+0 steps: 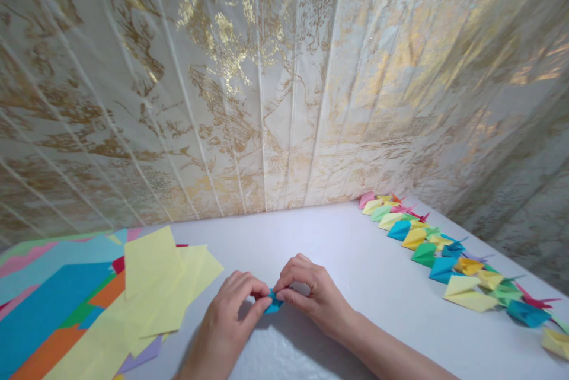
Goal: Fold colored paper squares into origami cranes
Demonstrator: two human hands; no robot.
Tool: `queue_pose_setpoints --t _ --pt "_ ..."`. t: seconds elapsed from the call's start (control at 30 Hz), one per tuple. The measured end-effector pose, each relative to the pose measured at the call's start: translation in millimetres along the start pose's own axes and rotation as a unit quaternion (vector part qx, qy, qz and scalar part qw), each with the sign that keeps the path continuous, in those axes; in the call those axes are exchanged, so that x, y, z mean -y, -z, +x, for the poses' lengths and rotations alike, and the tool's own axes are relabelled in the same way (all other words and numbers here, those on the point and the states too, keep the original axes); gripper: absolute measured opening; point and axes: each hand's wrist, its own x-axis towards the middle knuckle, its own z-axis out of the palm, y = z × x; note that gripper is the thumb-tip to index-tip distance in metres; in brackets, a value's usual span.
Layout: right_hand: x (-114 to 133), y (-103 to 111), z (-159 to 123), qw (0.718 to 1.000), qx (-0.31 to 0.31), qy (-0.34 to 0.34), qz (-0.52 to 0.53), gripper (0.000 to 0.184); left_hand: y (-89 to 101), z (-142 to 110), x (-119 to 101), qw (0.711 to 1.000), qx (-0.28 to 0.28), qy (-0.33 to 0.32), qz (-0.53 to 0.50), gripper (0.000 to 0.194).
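Observation:
A small piece of folded blue paper (274, 304) is held just above the white table (284, 238), near its front. My left hand (233, 315) pinches its left end between thumb and fingers. On the other side, my right hand (315, 294) grips the right end with thumb and forefinger. Fingertips cover much of the paper, so its full shape is hidden. Loose yellow paper sheets (164, 285) lie a little left of my left hand.
Coloured paper sheets (57, 309) spread in overlapping piles over the table's left side. Rows of folded paper cranes (444, 270) in several colours line the right edge. A white and gold patterned curtain (249, 101) hangs behind the table.

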Motion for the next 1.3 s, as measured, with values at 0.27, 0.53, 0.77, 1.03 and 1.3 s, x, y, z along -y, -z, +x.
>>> queue_pose_setpoints --t 0.27,0.53,0.77,1.03,1.3 --pt "2.7 -3.3 0.3 1.000 -0.003 -0.014 -0.003 0.036 0.7 -0.5 -5.5 1.000 0.017 -0.004 0.020 0.015" --pt "-7.9 19.1 4.8 0.998 -0.056 -0.039 -0.008 0.035 8.1 1.2 -7.7 0.999 0.005 0.005 0.041 0.020" --pt "-5.9 14.0 5.1 0.981 -0.065 -0.176 0.056 0.035 4.4 -5.1 -5.3 0.993 0.003 0.115 0.002 0.024" --pt "12.2 -18.8 -0.1 0.917 -0.030 -0.296 0.266 0.046 -2.6 -6.1 -7.3 0.999 -0.044 -0.027 0.004 0.012" --pt "16.1 -20.9 0.1 0.946 -0.076 -0.246 0.198 0.018 -8.1 -4.3 -6.7 0.995 -0.047 0.056 -0.071 0.014"
